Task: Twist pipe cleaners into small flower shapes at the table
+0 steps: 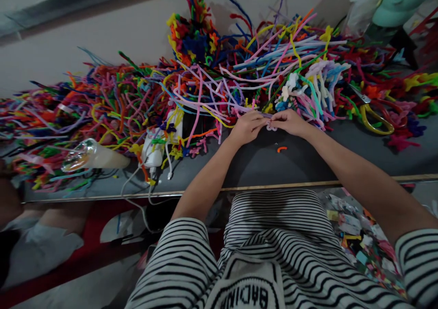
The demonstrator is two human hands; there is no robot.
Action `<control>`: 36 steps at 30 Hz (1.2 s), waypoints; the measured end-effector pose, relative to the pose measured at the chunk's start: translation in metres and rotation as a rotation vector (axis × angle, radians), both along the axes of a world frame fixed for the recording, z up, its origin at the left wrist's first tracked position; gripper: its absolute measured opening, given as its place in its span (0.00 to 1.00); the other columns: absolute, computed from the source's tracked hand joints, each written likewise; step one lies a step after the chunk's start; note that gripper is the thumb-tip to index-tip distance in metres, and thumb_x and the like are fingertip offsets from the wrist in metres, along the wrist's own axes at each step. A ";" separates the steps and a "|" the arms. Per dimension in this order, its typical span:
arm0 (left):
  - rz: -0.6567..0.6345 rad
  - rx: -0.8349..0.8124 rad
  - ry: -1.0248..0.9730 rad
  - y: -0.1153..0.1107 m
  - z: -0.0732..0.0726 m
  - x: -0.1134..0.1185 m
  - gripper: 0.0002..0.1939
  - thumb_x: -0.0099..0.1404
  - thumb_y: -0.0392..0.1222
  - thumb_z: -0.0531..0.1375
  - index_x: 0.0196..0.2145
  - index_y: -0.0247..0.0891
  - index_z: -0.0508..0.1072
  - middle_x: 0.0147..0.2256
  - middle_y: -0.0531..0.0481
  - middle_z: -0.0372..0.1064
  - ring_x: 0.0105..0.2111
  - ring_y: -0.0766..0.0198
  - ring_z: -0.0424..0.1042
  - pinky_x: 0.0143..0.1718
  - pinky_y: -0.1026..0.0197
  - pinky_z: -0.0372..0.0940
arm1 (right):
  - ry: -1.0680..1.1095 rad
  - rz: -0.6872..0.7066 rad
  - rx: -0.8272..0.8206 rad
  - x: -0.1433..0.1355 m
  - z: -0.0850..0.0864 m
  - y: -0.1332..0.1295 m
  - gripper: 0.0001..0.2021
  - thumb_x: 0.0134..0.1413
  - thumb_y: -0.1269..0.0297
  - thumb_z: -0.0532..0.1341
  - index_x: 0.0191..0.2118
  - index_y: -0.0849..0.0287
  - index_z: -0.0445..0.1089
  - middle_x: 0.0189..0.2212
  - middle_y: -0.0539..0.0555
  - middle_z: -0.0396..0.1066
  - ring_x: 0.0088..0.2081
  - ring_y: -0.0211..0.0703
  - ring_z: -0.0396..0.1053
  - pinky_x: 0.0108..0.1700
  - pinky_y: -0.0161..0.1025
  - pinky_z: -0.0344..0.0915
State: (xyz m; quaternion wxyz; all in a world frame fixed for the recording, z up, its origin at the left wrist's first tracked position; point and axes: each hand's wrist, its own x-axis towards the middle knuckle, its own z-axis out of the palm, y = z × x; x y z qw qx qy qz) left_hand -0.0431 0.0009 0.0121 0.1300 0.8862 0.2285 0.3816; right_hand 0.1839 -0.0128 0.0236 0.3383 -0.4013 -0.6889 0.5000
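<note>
1. In the head view, we see the left hand point(249, 127) with its fingers nearly closed, seemingly pinching one side of a looped lilac piece point(271, 127), just above the table point(308, 163).
2. The right hand point(289, 121) pinches the other side, fingertips almost together; we cannot tell how firm either grip is. If the two pulled unevenly, we judge the small loops could stretch or slip out.
3. The heap of fuzzy stems point(130, 90) lies just beyond our fingertips, so a loose end could snag and drag others along.
4. Scissors point(365, 98) lie to our right among stems; reaching there carelessly could nick us.
5. A white cable point(125, 190) hangs over the edge; a catching sleeve could tug the white adapter point(152, 151).
</note>
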 end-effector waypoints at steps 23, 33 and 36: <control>0.154 -0.698 -0.204 0.000 -0.003 0.012 0.20 0.66 0.55 0.66 0.27 0.35 0.77 0.23 0.53 0.70 0.24 0.70 0.65 0.29 0.64 0.59 | -0.143 -0.113 0.136 -0.002 -0.006 -0.002 0.17 0.53 0.49 0.68 0.27 0.59 0.75 0.20 0.49 0.66 0.24 0.35 0.56 0.30 0.39 0.51; 0.266 -0.603 -0.184 -0.008 -0.001 0.018 0.15 0.67 0.46 0.64 0.25 0.36 0.74 0.23 0.54 0.70 0.24 0.69 0.64 0.31 0.63 0.59 | -0.127 -0.169 0.184 -0.004 -0.009 -0.004 0.16 0.54 0.49 0.68 0.28 0.58 0.74 0.18 0.45 0.58 0.24 0.35 0.53 0.30 0.39 0.51; 0.289 -0.596 -0.217 -0.008 -0.001 0.020 0.15 0.67 0.45 0.63 0.25 0.36 0.75 0.23 0.54 0.71 0.25 0.68 0.66 0.32 0.63 0.60 | -0.128 -0.176 0.161 -0.004 -0.008 -0.003 0.18 0.54 0.46 0.68 0.29 0.58 0.75 0.20 0.47 0.62 0.24 0.36 0.56 0.31 0.38 0.53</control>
